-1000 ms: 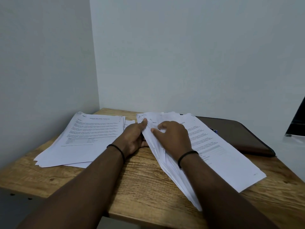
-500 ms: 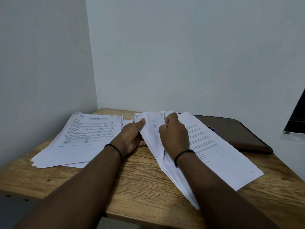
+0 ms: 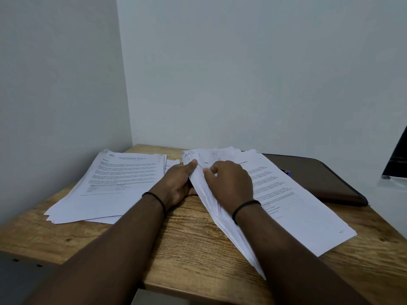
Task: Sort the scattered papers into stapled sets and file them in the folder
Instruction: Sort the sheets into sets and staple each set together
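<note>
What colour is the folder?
Dark brown; the folder shows in the head view.

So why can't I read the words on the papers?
Head view: the room light is dim and flat, so the print on the left stack and the right stack looks small and soft; the wide lens bends the table edges; the right hand looks slightly smeared.

The printed text on the fanned stack of white papers (image 3: pixel 293 201) is too blurred to read. That stack hides the left end of the flat brown zippered folder (image 3: pixel 319 177) and most of a small blue object (image 3: pixel 285 172). A dark panel (image 3: pixel 397 159) is cut off at the right edge.
</note>
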